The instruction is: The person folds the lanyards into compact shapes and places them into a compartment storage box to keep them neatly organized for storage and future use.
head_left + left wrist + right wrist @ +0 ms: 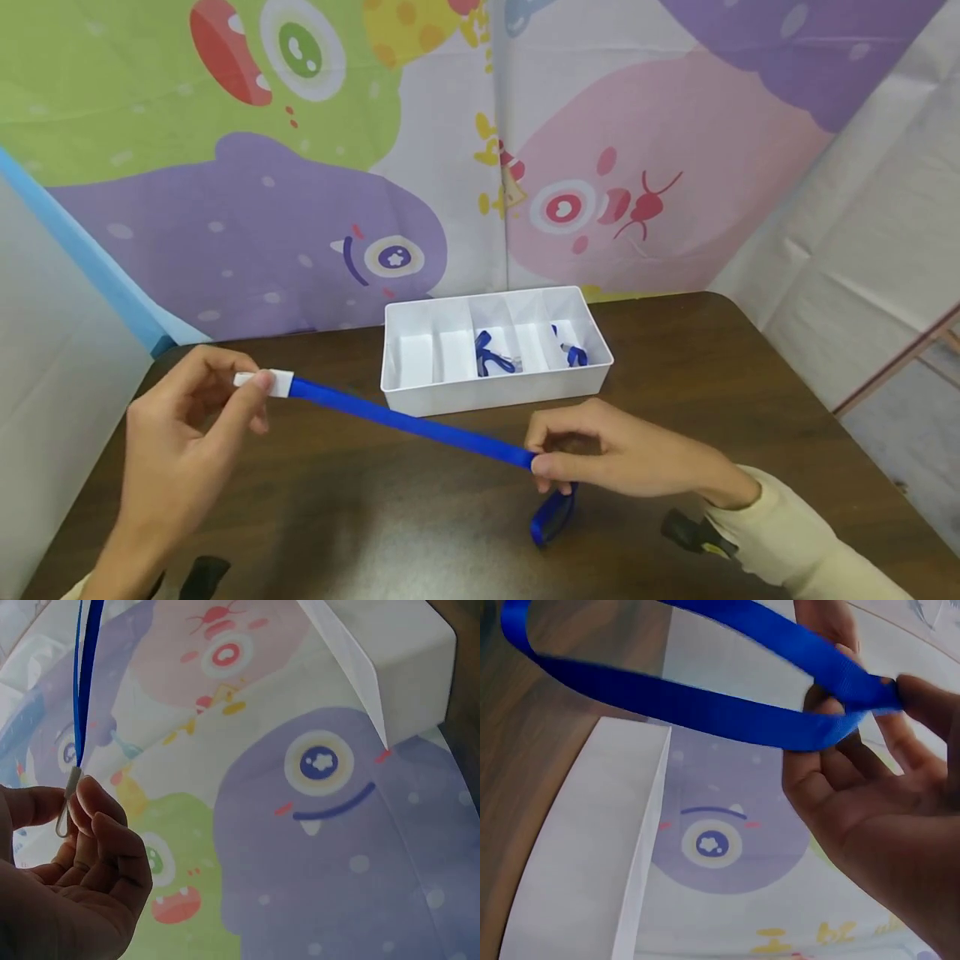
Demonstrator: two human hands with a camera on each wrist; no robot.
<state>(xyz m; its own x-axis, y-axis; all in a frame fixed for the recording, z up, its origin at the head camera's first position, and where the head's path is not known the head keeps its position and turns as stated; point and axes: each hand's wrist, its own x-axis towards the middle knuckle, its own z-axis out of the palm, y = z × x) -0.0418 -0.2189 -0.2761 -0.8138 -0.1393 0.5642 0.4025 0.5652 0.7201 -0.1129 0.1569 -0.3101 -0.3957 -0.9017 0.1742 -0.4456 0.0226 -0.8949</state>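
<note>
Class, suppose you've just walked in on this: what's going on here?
A person is holding a blue strap out straight between two hands above a dark table. The left hand pinches the white end piece; the right hand pinches the strap farther along, with a loop of it hanging below. Beyond them sits a white divided tray, with other blue pieces lying in its middle and rightmost compartments.
</note>
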